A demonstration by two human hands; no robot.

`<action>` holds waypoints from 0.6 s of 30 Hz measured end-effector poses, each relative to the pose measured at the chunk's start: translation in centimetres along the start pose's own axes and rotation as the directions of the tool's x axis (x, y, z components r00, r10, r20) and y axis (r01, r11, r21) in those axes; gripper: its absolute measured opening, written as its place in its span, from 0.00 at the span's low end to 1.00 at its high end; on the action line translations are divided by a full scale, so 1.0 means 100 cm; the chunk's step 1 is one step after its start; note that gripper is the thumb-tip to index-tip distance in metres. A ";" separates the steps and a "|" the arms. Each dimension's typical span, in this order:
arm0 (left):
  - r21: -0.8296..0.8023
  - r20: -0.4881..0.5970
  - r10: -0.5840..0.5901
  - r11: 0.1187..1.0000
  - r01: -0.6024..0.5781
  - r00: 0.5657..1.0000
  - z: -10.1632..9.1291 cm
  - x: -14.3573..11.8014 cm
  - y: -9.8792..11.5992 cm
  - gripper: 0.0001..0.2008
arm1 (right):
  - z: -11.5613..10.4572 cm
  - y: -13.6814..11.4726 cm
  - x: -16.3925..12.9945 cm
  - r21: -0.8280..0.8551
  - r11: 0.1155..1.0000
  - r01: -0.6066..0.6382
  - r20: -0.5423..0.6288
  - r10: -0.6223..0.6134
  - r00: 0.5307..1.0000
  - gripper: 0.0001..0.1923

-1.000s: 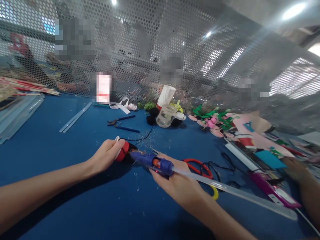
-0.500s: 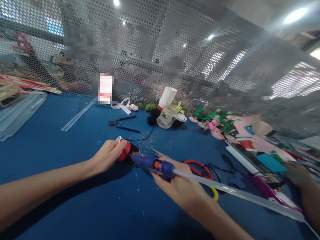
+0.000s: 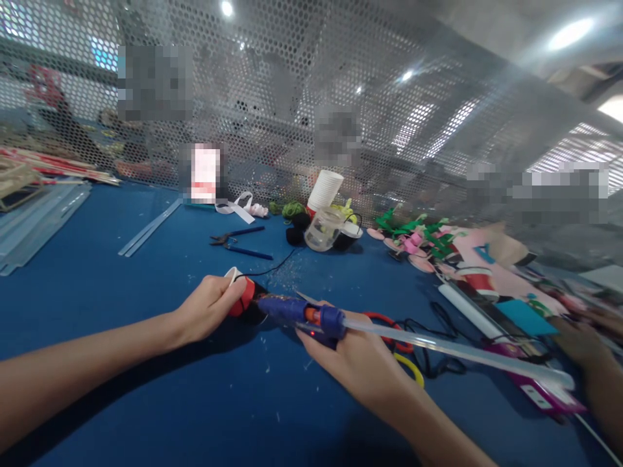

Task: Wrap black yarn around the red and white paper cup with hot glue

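My left hand (image 3: 207, 305) grips a red paper cup (image 3: 247, 290) with a white rim, tilted on its side above the table. Black yarn covers the cup's lower part, and a strand (image 3: 280, 266) trails back toward a black yarn ball (image 3: 296, 235). Wrapped round a blue hot glue gun (image 3: 287, 309), my right hand (image 3: 363, 363) keeps its nozzle at the yarn-covered side; whether the tip touches cannot be made out. A long clear glue stick (image 3: 452, 350) sticks out of the gun's rear. Scissors (image 3: 387, 319) with red and yellow handles lie partly hidden under my right hand.
Behind are pliers (image 3: 241, 242), white ribbon (image 3: 238, 209), a clear jar (image 3: 324, 230) and stacked paper cups (image 3: 326, 190) before a perforated metal screen (image 3: 272, 84). Artificial flowers (image 3: 413, 240) and a purple tool (image 3: 545, 389) lie right, near another person's hand (image 3: 579, 344). Clear strips (image 3: 43, 220) lie left.
The glue gun has shifted slightly right, and its stick's rear end has swung up. The cup has turned a little, showing more of its white rim. My left hand keeps its hold.
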State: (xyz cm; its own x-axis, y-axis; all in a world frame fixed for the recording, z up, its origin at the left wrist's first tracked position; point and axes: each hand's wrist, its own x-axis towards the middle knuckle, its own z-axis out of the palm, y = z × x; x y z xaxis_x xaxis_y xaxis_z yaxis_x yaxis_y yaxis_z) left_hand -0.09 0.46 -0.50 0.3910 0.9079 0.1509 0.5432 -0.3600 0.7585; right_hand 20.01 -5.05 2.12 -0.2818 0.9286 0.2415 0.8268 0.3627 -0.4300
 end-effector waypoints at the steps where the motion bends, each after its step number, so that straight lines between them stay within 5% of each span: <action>1: 0.003 -0.001 0.018 1.000 -0.018 1.000 0.000 0.000 0.000 0.20 | -0.001 0.000 0.000 0.002 1.000 -0.018 -0.012 0.018 1.000 0.06; 18: 0.078 0.037 0.325 0.942 -0.327 0.945 -0.003 -0.002 -0.004 0.16 | -0.003 0.001 0.009 -0.001 0.993 -0.120 0.014 0.120 0.993 0.10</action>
State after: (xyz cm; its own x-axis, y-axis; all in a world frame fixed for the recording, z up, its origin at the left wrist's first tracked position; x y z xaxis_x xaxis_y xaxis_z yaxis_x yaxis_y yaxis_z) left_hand -0.61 0.49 -0.69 0.5739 0.7329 0.3655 0.4414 -0.6527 0.6157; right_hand 19.95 -4.18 2.63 -0.1875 0.9663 0.1765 0.8550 0.2490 -0.4549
